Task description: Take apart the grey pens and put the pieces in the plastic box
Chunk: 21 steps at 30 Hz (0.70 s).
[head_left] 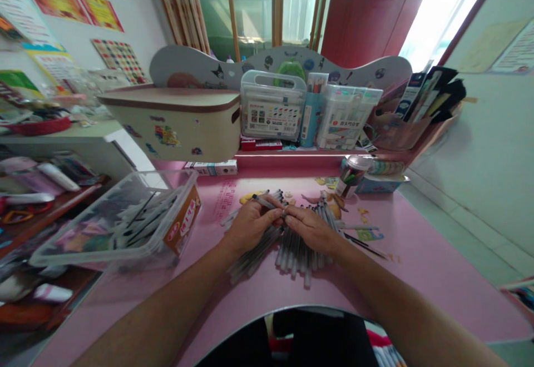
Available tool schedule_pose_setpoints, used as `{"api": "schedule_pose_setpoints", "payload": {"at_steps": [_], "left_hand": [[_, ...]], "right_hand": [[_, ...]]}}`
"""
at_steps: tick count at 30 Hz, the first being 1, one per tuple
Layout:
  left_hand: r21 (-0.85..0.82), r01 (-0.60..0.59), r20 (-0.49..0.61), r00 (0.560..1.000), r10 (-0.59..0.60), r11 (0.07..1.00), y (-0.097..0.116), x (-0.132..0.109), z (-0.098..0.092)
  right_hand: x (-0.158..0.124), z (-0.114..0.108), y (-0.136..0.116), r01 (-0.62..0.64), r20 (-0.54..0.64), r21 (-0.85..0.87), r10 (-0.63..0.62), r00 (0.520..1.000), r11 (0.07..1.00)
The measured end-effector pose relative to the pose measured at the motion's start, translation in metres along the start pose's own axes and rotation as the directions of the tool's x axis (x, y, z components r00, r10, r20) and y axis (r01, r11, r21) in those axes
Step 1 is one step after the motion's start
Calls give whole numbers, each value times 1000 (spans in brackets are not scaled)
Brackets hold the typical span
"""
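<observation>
My left hand (pixel 250 223) pinches a slim grey, dark-capped pen (pixel 263 202) over the pile of pens (pixel 292 253) on the pink tabletop (pixel 417 278); my right hand (pixel 311 228) touches its end, grip unclear. A clear box (pixel 117 222) sits left.

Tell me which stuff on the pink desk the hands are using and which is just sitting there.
In use: left hand, right hand, slim grey pen between them, pile of grey pens underneath, clear plastic tub of pens.
Lying about: cream oval box with brown lid, clear marker case, cup of coloured pencils.
</observation>
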<state>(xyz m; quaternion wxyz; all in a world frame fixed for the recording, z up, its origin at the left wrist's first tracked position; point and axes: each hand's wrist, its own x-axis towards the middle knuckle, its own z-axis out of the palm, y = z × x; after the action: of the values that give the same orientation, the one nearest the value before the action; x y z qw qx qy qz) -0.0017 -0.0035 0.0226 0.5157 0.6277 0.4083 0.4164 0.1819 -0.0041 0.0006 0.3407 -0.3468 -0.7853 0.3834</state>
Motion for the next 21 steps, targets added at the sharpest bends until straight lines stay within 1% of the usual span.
{"api": "schedule_pose_setpoints", "payload": {"at_steps": [3,6,11,13,14,15,16,18,20,21], "left_hand": [[13,-1,9,1000,1,1000,-1,0,0],[-17,10,10,1000,-9,1000,-3,0,0],[-88,44,6,999,-44,995,-6,0,1],[-91,30,7,1000,-30,995,-5,0,1],[-93,18,16,1000,-17,996,-5,0,1],[-94,8,36,999,-4,995,-4,0,0],[-98,-2,63,998,9,995,-4,0,-1],[-111,-15,133,991,30,994,-4,1,-3],[-136,-13,196,980,40,991,-4,1,-5],[-151,-8,219,975,41,989,-4,1,-6]], "right_hand": [[1,-1,1,-1,30,45,-1,1000,999],[1,-1,2,0,48,102,-5,999,995],[1,-1,2,-6,24,168,2,1000,986],[1,0,2,-40,25,238,35,999,970],[1,0,2,-83,46,297,72,996,951],[1,1,1,-143,86,373,120,989,917],[0,2,1,-220,144,455,173,974,863],[-2,3,0,-376,285,587,252,925,717],[-3,2,-2,-480,398,650,275,875,589],[-4,2,-2,-516,441,661,274,855,545]]}}
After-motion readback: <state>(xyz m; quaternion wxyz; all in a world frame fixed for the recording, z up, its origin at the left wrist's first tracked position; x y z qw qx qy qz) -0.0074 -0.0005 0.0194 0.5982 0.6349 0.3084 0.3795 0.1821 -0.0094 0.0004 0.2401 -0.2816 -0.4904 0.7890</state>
